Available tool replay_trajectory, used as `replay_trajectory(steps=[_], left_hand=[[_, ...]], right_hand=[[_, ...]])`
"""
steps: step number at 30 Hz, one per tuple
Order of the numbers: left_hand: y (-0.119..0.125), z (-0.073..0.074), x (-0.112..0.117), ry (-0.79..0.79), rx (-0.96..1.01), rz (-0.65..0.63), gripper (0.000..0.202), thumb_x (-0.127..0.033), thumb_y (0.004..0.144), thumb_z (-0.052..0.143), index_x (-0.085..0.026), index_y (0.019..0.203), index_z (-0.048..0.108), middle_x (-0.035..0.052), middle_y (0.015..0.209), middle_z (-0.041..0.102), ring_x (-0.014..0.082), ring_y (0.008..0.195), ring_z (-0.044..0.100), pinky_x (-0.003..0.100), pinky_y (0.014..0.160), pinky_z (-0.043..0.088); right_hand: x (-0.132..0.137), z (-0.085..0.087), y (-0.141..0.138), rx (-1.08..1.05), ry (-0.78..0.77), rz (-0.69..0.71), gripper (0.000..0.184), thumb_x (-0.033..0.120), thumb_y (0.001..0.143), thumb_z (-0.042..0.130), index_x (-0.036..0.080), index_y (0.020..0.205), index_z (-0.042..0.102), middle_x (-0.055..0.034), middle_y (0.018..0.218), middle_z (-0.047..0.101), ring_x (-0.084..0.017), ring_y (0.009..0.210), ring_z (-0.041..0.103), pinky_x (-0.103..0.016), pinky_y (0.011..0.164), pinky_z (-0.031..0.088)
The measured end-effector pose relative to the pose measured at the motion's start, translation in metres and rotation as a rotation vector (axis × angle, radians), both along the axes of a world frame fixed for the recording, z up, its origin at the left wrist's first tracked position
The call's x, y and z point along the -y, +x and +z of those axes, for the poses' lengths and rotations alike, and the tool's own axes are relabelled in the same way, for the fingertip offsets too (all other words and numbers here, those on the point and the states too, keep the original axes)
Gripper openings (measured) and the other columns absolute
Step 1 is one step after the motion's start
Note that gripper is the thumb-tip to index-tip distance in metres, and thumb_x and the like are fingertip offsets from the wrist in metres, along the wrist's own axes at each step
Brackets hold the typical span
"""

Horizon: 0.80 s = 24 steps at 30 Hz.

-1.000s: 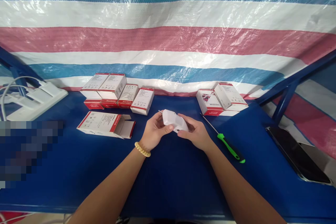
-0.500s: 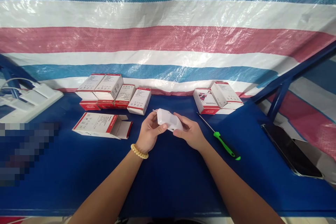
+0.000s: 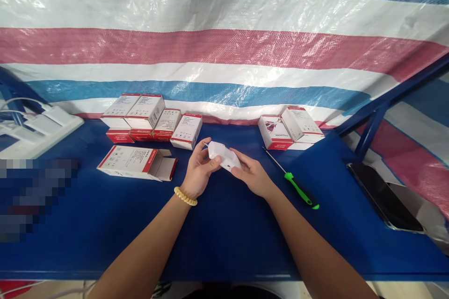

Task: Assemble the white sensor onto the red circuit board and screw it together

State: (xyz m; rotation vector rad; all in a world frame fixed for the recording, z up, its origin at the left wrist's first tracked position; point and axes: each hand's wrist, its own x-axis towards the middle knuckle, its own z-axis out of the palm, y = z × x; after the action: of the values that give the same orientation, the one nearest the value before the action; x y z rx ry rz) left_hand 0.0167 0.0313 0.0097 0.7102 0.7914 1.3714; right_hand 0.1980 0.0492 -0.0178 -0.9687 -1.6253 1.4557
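A small white plastic device [image 3: 223,155] is held between both hands above the middle of the blue table [image 3: 224,233]. My left hand [image 3: 199,170], with a bead bracelet at the wrist, grips its left end. My right hand [image 3: 251,175] holds its right end from below. A thin metal pin sticks out of the device's upper left end. A green-handled screwdriver [image 3: 296,186] lies on the table just right of my right hand. An opened red-and-white box [image 3: 136,162] lies on its side to the left of my left hand.
Several closed red-and-white boxes [image 3: 150,119] stand in a row at the back left. Two more boxes [image 3: 291,126] sit at the back right. A black phone [image 3: 384,196] lies at the right edge. White power strips [image 3: 42,128] with cables are at far left. A striped tarp hangs behind.
Both hands with the white device have shifted slightly left and farther from me; the device is tilted a little more. Everything on the table lies as before.
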Motion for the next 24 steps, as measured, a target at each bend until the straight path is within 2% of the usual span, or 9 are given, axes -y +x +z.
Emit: replay_trajectory(steps=[3,6,9,12,14,16,19,22,24], left_hand=[[-0.001,0.003,-0.001,-0.039,0.061,0.041,0.051,-0.026,0.066,0.082,-0.022,0.107,0.052,0.0003,0.095,0.064,0.0147,0.085,0.064,0.032,0.077,0.056],[-0.001,0.003,-0.001,-0.098,0.093,0.06,0.046,-0.03,0.068,0.081,-0.018,0.102,0.052,0.0037,0.097,0.065,0.0169,0.089,0.065,0.034,0.079,0.056],[0.002,0.003,0.0,-0.158,0.063,0.059,0.047,-0.036,0.07,0.08,-0.015,0.101,0.053,0.0074,0.099,0.067,0.0185,0.089,0.066,0.033,0.078,0.056],[0.005,0.0,-0.001,-0.173,-0.03,0.078,0.051,-0.041,0.069,0.08,-0.015,0.102,0.052,0.0091,0.1,0.066,0.0198,0.089,0.067,0.036,0.079,0.056],[0.004,-0.003,-0.002,-0.123,-0.192,0.144,0.06,-0.043,0.068,0.08,-0.016,0.111,0.049,0.0111,0.107,0.063,0.022,0.093,0.066,0.039,0.081,0.056],[0.001,-0.005,-0.001,0.021,-0.462,0.26,0.072,-0.042,0.065,0.082,-0.018,0.122,0.045,0.0138,0.123,0.058,0.0261,0.107,0.061,0.044,0.088,0.054],[-0.007,-0.003,0.002,0.397,-0.913,0.378,0.079,-0.037,0.063,0.083,-0.02,0.131,0.045,0.0153,0.141,0.046,0.0323,0.129,0.045,0.049,0.104,0.042],[-0.01,0.001,0.007,0.755,-1.17,0.273,0.071,-0.033,0.065,0.079,-0.021,0.129,0.052,0.0147,0.142,0.046,0.0356,0.134,0.04,0.052,0.112,0.031],[-0.009,0.001,0.009,0.89,-1.255,0.154,0.069,-0.03,0.066,0.076,-0.021,0.131,0.052,0.0141,0.138,0.051,0.0361,0.132,0.043,0.054,0.113,0.027]], right_hand=[[0.003,0.001,-0.002,0.114,0.172,-0.052,0.068,0.052,0.09,0.055,0.018,0.146,0.038,-0.01,0.142,0.046,-0.025,0.124,0.051,-0.038,0.105,0.045],[0.006,0.006,-0.002,0.252,0.389,-0.094,0.07,0.05,0.087,0.06,0.018,0.145,0.04,-0.0102,0.143,0.044,-0.027,0.129,0.046,-0.039,0.107,0.043],[0.007,0.01,-0.001,0.317,0.537,-0.154,0.062,0.047,0.087,0.06,0.019,0.14,0.048,-0.01,0.136,0.052,-0.026,0.124,0.051,-0.038,0.102,0.046],[0.007,0.012,0.002,0.376,0.546,-0.237,0.051,0.046,0.089,0.055,0.018,0.132,0.055,-0.0096,0.126,0.06,-0.025,0.112,0.059,-0.036,0.093,0.051],[0.007,0.015,0.005,0.418,0.484,-0.282,0.049,0.048,0.089,0.052,0.016,0.127,0.059,-0.0097,0.111,0.067,-0.024,0.094,0.065,-0.033,0.078,0.053],[0.007,0.019,0.008,0.447,0.428,-0.287,0.047,0.048,0.09,0.049,0.014,0.119,0.062,-0.0081,0.091,0.07,-0.02,0.073,0.064,-0.029,0.064,0.05],[0.007,0.024,0.01,0.462,0.411,-0.216,0.044,0.049,0.088,0.05,0.012,0.106,0.066,-0.0044,0.073,0.066,-0.015,0.06,0.057,-0.026,0.055,0.042],[0.008,0.027,0.009,0.47,0.391,-0.198,0.039,0.05,0.085,0.053,0.014,0.075,0.063,-0.0009,0.058,0.058,-0.011,0.052,0.048,-0.024,0.05,0.034],[0.01,0.027,0.006,0.466,0.369,-0.209,0.042,0.05,0.083,0.054,0.015,0.06,0.053,0.0008,0.052,0.051,-0.008,0.048,0.042,-0.023,0.048,0.03]])
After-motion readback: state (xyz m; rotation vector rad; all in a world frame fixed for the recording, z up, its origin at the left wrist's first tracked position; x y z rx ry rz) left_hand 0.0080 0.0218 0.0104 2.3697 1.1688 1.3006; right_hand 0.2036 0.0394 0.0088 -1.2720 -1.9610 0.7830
